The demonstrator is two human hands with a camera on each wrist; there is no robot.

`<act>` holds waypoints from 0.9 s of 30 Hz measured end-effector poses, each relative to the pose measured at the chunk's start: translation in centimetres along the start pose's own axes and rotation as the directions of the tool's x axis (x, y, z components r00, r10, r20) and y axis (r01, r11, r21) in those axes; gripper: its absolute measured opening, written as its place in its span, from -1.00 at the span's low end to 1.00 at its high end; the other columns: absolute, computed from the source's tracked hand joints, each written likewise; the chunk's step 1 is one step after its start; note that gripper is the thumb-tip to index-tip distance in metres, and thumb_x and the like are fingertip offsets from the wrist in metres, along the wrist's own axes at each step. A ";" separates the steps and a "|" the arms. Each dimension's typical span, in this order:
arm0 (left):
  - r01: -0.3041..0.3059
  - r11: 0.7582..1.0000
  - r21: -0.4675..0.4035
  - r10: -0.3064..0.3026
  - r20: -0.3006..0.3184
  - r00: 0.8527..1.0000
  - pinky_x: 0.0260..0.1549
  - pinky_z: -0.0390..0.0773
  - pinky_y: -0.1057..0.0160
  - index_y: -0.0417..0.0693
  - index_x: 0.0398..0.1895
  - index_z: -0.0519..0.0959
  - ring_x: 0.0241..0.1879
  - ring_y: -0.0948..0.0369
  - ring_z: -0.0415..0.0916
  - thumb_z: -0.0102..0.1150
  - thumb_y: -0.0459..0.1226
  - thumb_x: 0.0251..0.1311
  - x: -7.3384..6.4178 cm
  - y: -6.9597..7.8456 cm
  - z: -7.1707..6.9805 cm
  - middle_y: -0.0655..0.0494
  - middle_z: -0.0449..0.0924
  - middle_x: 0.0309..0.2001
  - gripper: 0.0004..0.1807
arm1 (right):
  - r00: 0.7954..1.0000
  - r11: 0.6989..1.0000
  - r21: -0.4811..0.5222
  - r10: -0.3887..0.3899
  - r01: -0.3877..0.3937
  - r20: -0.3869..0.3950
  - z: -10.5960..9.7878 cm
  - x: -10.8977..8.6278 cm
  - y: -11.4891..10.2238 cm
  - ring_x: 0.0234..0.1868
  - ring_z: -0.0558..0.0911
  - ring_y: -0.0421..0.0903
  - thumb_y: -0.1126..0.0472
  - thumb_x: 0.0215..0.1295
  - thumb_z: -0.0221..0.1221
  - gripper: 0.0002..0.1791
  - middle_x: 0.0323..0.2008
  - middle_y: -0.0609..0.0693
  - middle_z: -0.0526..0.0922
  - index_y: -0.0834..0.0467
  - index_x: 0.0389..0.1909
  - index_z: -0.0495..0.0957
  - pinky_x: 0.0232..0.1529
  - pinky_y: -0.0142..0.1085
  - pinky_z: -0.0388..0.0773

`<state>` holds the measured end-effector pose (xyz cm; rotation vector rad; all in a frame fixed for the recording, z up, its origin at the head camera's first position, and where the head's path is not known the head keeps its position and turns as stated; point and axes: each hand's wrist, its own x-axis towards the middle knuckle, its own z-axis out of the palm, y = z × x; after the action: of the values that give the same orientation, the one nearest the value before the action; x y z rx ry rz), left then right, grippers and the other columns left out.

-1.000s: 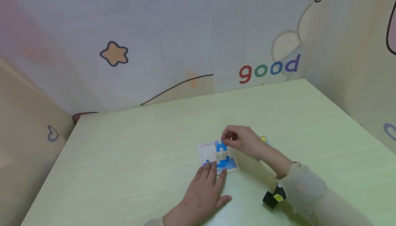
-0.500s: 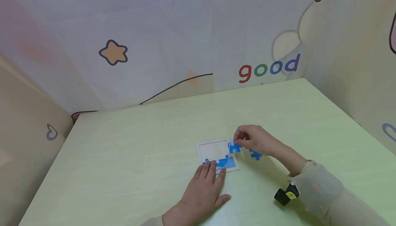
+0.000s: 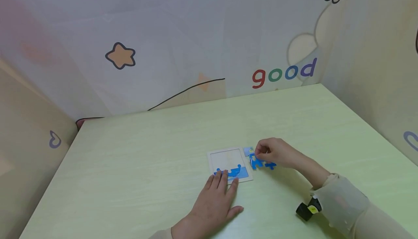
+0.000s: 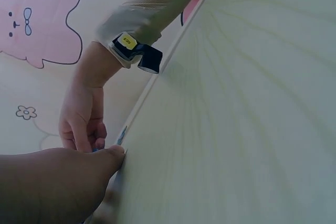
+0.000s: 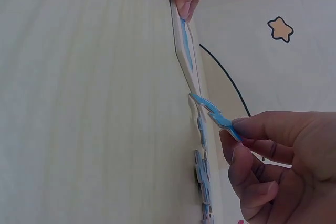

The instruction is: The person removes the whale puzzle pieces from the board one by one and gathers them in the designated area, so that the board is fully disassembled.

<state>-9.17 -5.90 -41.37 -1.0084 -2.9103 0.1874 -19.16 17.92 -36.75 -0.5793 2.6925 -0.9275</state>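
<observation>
A square puzzle tray (image 3: 225, 159) with a pale rim lies on the table, blue pieces (image 3: 243, 173) filling its lower part. My left hand (image 3: 212, 202) rests with fingers spread on the tray's near edge. Right of the tray, my right hand (image 3: 277, 152) pinches a blue puzzle piece (image 3: 256, 162) between thumb and fingers; in the right wrist view this piece (image 5: 224, 121) is held tilted, its lower end close over the tray's corner. Loose puzzle pieces lie around it: a light blue one (image 3: 248, 151) beside the rim and a darker blue one (image 3: 270, 165) below the hand.
The pale green table (image 3: 130, 166) stretches around the tray. A printed wall (image 3: 176, 50) borders it at the back, with more wall on both sides. A black wrist camera (image 3: 307, 210) hangs at the right sleeve. More loose pieces (image 5: 203, 182) show edge-on in the right wrist view.
My right hand has moved right with the blue piece, from over the tray to beside its right rim, above the loose pieces. My left hand has stayed on the tray's near edge.
</observation>
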 end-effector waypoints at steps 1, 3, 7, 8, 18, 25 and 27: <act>0.001 1.000 0.000 -0.001 0.002 1.000 0.38 0.25 0.06 0.03 0.44 0.21 0.43 -0.03 0.18 -0.39 0.26 0.38 0.0 0.0 0.0 -0.17 0.24 0.41 -0.25 | 1.000 1.000 0.003 0.003 -0.003 0.002 0.1 0.0 0.1 -0.48 0.45 -0.19 0.30 0.27 0.18 -0.94 -0.49 -0.06 0.56 0.21 -0.38 0.57 -0.46 -0.44 0.43; 0.002 1.000 -0.002 -0.002 0.007 1.000 0.38 0.25 0.06 0.04 0.44 0.21 0.43 -0.02 0.18 -0.39 0.26 0.38 0.0 0.0 0.0 -0.17 0.23 0.41 -0.26 | 1.000 1.000 0.000 0.009 -0.009 0.007 0.2 0.1 0.3 -0.47 0.45 -0.19 0.31 0.27 0.18 -0.93 -0.49 -0.05 0.56 0.22 -0.38 0.56 -0.45 -0.44 0.44; 0.004 1.000 0.008 -0.004 -0.005 1.000 0.37 0.26 0.07 0.04 0.44 0.22 0.42 -0.02 0.19 -0.39 0.26 0.38 0.0 0.0 0.0 -0.17 0.24 0.40 -0.26 | 1.000 1.000 -0.025 0.011 -0.011 0.016 0.5 0.4 0.4 -0.44 0.45 -0.19 0.31 0.27 0.18 -0.94 -0.47 -0.05 0.58 0.21 -0.39 0.56 -0.40 -0.43 0.45; 0.005 1.000 0.012 -0.004 -0.009 1.000 0.37 0.26 0.07 0.04 0.44 0.22 0.42 -0.02 0.20 -0.38 0.26 0.37 0.0 0.0 0.0 -0.17 0.25 0.40 -0.26 | 1.000 0.999 -0.032 0.010 -0.009 0.018 0.5 0.5 0.4 -0.45 0.45 -0.19 0.32 0.27 0.18 -0.94 -0.47 -0.06 0.58 0.20 -0.40 0.56 -0.40 -0.42 0.46; 0.005 1.000 0.027 -0.005 -0.017 1.000 0.37 0.26 0.08 0.04 0.44 0.21 0.42 -0.03 0.19 -0.39 0.27 0.37 0.0 0.0 0.0 -0.17 0.25 0.40 -0.26 | 1.000 0.998 -0.069 0.002 -0.001 0.014 0.9 0.6 0.1 -0.44 0.45 -0.21 0.33 0.24 0.20 -0.92 -0.49 -0.09 0.59 0.16 -0.44 0.56 -0.38 -0.41 0.43; 0.006 1.000 0.006 -0.006 0.009 1.000 0.38 0.25 0.07 0.04 0.45 0.20 0.44 -0.03 0.17 -0.40 0.27 0.38 0.0 0.0 -0.2 -0.17 0.23 0.42 -0.25 | 1.000 0.994 -0.111 0.019 -0.019 -0.004 1.2 0.5 0.0 -0.42 0.45 -0.20 0.30 0.22 0.24 -0.92 -0.49 -0.10 0.59 0.13 -0.45 0.55 -0.33 -0.38 0.43; 0.006 1.000 -0.001 -0.006 0.012 1.000 0.38 0.24 0.06 0.04 0.45 0.20 0.44 -0.03 0.16 -0.40 0.26 0.38 0.0 0.0 -0.2 -0.17 0.22 0.42 -0.25 | 1.000 0.993 -0.115 0.027 -0.028 -0.008 1.3 0.5 -0.1 -0.41 0.45 -0.19 0.30 0.21 0.25 -0.91 -0.49 -0.10 0.58 0.12 -0.45 0.54 -0.32 -0.37 0.42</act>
<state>-9.15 -5.84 -41.17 -1.0025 -2.9244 0.1919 -19.13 16.95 -37.76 -0.5610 2.7663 -0.7716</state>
